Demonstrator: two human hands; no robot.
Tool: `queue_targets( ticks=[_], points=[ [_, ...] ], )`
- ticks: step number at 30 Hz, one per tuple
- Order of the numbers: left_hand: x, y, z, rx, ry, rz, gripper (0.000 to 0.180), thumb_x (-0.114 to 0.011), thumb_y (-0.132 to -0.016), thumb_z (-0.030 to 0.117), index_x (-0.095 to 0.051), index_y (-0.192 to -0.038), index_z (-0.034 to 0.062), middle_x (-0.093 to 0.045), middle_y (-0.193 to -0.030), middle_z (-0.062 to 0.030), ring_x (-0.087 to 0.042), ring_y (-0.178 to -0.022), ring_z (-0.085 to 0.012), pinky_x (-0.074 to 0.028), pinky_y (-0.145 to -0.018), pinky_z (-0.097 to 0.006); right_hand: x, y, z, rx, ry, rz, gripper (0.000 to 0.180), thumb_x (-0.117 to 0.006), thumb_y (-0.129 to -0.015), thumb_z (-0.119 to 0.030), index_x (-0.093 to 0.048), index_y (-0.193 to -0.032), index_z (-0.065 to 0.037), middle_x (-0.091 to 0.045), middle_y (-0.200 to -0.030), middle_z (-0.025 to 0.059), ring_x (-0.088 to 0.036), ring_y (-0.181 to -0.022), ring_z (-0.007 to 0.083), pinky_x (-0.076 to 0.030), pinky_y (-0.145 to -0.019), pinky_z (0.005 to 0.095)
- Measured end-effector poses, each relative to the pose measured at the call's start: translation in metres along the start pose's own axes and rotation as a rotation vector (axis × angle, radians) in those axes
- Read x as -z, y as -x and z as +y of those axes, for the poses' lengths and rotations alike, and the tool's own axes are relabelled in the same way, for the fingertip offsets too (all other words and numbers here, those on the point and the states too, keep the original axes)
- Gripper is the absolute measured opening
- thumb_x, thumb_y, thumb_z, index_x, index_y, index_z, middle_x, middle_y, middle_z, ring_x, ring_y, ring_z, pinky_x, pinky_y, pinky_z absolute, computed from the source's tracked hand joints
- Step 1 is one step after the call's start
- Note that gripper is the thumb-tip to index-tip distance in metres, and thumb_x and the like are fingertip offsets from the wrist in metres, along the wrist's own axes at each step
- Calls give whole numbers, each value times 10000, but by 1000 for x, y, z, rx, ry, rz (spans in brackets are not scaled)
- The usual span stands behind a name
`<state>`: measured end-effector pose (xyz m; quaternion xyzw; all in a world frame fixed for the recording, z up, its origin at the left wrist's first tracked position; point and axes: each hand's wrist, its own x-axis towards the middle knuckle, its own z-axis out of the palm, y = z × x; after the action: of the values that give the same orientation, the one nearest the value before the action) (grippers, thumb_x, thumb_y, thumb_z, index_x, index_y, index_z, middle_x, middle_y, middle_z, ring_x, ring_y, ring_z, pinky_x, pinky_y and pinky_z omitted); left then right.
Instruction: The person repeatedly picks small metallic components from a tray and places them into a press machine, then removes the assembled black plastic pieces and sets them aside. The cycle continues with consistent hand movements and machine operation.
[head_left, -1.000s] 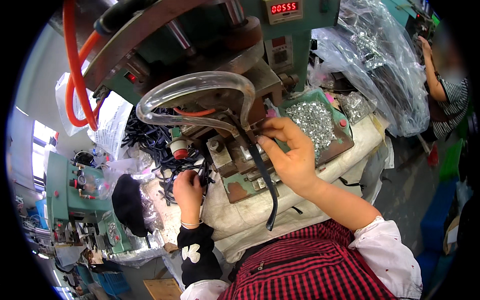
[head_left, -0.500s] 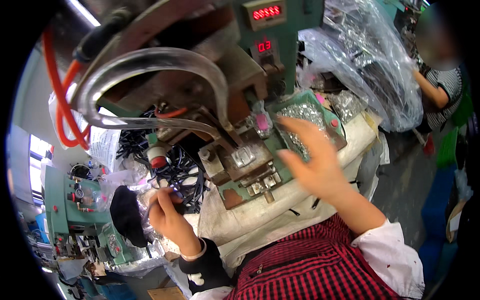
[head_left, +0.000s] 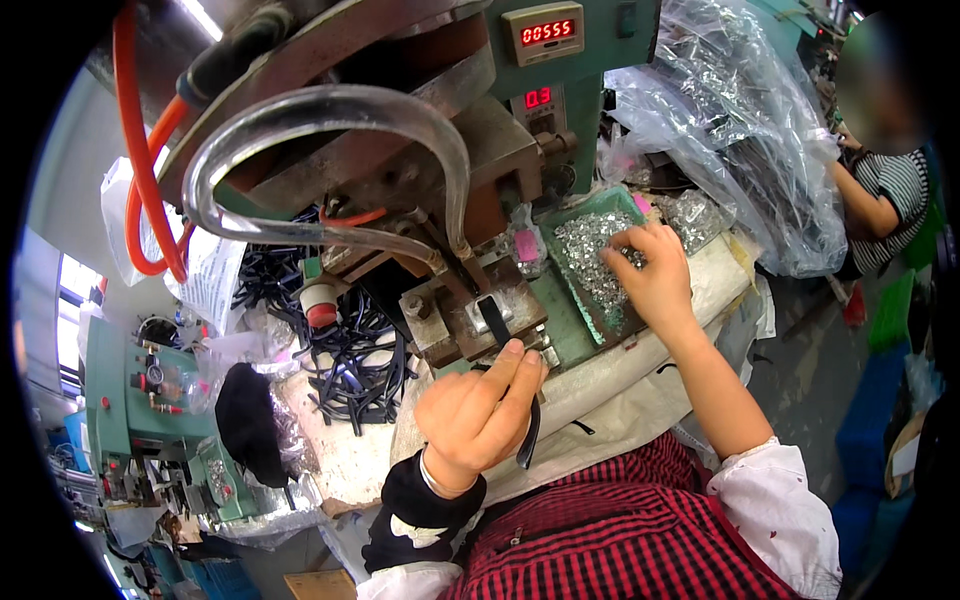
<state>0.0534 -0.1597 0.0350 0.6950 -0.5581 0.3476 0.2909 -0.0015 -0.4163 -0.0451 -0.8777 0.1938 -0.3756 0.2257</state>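
Workshop tabletop, frame centre: left hand (head_left: 478,412) pinches a black strip (head_left: 527,440); right hand (head_left: 652,275), fingers spread, picks clips (head_left: 590,255) from the tray (head_left: 575,320), likely mid-loading.

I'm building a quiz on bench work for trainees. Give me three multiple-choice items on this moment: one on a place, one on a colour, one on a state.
1. Where is the right hand?
A. over the tray of small silvery parts
B. on the red hose
C. on the checked shirt

2. What colour is the strap that the left hand holds?
A. white
B. black
C. yellow

3. How does the left hand hold the strap?
A. flat under an open palm
B. pinched between the fingers
C. not touching it

Answers: 1 A, the fingers reach into the tray on the green press; 2 B, it looks black; 3 B, the fingers close on it near the die.
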Motion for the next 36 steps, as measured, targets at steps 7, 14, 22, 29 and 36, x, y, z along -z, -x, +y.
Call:
queue_targets(
  ticks=[7,14,22,29,36],
  points=[
    [1,6,1,26,2,-8,264,-851,-733,36,-755,-979,49,-764,-992,-132,-616,-556,-153,-422,-461,-262,-17,9,-14,426,141,-69,152,-754,-783,-177,-696,-921,-147,-619,-1068,95,-572,-1130,318,-491,-715,441],
    [24,34,25,269,142,28,308,-796,-766,-17,-743,-1064,42,-755,-1052,-140,-683,-725,-222,-499,-590,-285,-22,-27,-7,419,148,-86,177,-683,-757,-70,-639,-925,-39,-630,-1084,144,-587,-1120,365,-506,-831,479],
    [57,90,-73,685,-475,-110,67,-773,-756,50,-723,-789,81,-641,-847,-72,-567,-868,-291,-442,-785,-402,-15,-20,-28,129,-233,32,84,-668,-898,-39,-720,-960,-17,-696,-883,135,-646,-823,336,-504,-759,399],
    [0,139,-113,943,-575,-510,182,-810,-727,224,-711,-768,78,-653,-896,-95,-609,-913,-317,-496,-777,-445,-12,3,-17,-114,-459,-60,139,-653,-926,-18,-696,-1055,8,-728,-941,120,-702,-886,229,-523,-807,312],
    [51,181,-142,813,-612,-129,82,-740,-842,151,-778,-898,104,-722,-828,-96,-631,-753,-307,-501,-695,-398,30,18,-26,-205,-594,-101,110,-680,-901,5,-727,-1001,8,-715,-943,78,-656,-887,155,-501,-823,273]
  ],
)
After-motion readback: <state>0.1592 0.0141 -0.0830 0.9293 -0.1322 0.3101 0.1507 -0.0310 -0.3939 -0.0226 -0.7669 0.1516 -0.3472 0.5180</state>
